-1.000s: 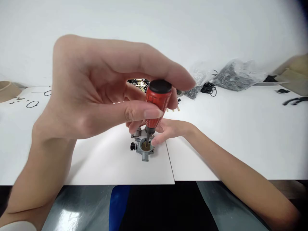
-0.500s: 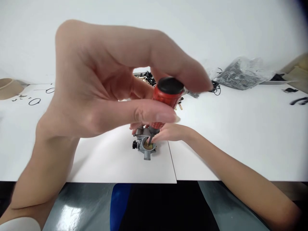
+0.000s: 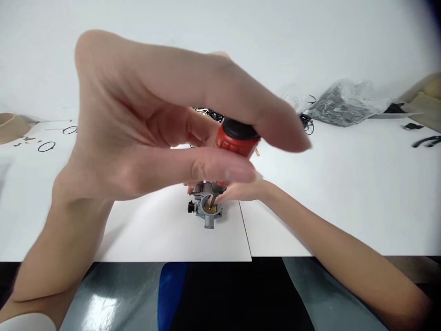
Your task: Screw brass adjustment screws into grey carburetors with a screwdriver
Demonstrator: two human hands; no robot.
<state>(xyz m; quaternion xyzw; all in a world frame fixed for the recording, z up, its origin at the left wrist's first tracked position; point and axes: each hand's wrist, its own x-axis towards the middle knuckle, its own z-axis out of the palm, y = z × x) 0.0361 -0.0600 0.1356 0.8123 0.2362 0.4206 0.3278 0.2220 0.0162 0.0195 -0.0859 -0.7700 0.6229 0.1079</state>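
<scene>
My left hand, large and close to the camera, is closed on a screwdriver with a red handle and black end cap. Its shaft slants down into the round bore of a grey metal carburetor, where the tip meets a brass-coloured plate. Behind the carburetor, my right hand reaches in from the right and grips its far side. The left hand and the screwdriver handle cover most of the right hand's fingers. A black knob sticks out from the carburetor's left side.
Dark and brass small parts lie behind my left hand. A clear plastic bag of dark pieces sits at the back right, near black cables. Black rings and a beige round container are at the left.
My left index finger has moved down and forward over the screwdriver's end cap, and the handle has turned and shifted slightly. The right hand still holds the carburetor in place.
</scene>
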